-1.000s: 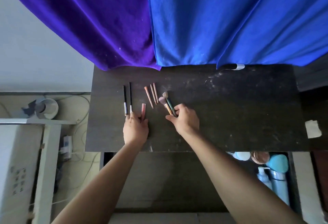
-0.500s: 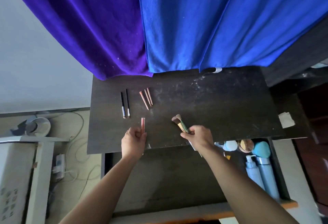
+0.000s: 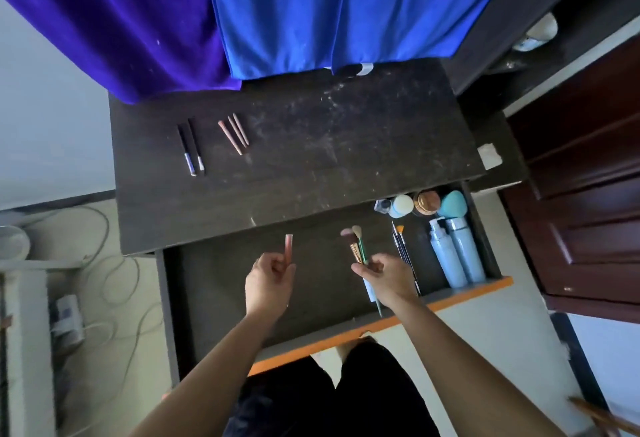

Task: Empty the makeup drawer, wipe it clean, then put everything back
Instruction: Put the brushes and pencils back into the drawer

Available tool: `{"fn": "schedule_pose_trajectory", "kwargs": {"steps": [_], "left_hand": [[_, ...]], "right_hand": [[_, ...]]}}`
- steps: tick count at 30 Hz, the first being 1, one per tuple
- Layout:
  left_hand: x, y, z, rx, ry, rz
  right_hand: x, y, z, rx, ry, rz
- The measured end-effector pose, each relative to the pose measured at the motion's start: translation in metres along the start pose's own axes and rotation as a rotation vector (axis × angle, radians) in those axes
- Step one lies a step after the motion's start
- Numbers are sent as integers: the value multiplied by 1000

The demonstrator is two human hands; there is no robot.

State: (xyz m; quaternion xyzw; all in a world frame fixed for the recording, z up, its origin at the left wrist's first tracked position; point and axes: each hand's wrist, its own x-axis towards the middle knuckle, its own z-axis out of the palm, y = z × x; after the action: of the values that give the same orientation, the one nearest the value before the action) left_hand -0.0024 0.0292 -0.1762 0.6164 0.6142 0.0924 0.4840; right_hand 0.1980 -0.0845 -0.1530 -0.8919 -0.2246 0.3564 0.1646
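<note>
The drawer (image 3: 214, 301) stands pulled out below the tabletop (image 3: 311, 166), dark inside with an orange front edge, its left part bare. Over mid-frame, the left hand (image 3: 269, 282) pinches a pink tube (image 3: 288, 246) upright. The right hand (image 3: 388, 277) grips two brushes (image 3: 356, 246), handles partly hidden behind its fingers. At the drawer's right end lie two blue bottles (image 3: 455, 253); the small jars (image 3: 427, 202) behind sit half under the tabletop. Pencils (image 3: 235, 132) lie on the tabletop at upper left.

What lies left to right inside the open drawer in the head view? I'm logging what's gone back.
Left hand holding pink tube → right hand holding brushes → thin brushes → two blue bottles.
</note>
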Motion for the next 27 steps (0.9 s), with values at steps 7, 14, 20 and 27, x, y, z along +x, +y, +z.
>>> {"fn": "schedule_pose_trajectory", "kwargs": {"steps": [7,14,20,27], "left_hand": [[-18,-12,63,49,-64,-117],[-16,-24,129,118,-27,-224],[-22,-29,153,142,57,-259],[-20,-29,157,160,104,-278]], "right_hand": [[28,40,3,-57,-103,31],[75,85,7,-123,-153,46],[89,103,9,-159,-105,-40],[77,108,11,-220,-49,-117]]}}
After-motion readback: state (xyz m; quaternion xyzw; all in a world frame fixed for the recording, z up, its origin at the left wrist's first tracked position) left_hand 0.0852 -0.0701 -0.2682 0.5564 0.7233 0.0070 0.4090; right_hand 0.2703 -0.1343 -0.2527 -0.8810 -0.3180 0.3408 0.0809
